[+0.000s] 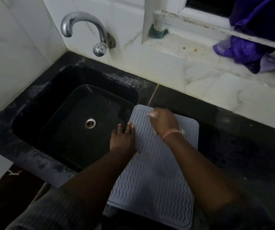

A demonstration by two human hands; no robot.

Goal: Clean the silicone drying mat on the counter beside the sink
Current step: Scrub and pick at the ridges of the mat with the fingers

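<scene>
A grey silicone drying mat (pixel 155 178) with wavy ridges lies on the black counter (pixel 241 155), just right of the sink. My left hand (pixel 123 138) rests flat on the mat's left edge with its fingers spread. My right hand (pixel 164 121) is curled over the mat's far end, fingers closed on something small and pale that is mostly hidden; I cannot make out what it is.
A black sink (pixel 63 113) with a steel drain (pixel 90 123) sits to the left. A chrome tap (pixel 85 30) juts from the white tiled wall. A purple cloth (pixel 256 47) hangs over the window ledge at the upper right.
</scene>
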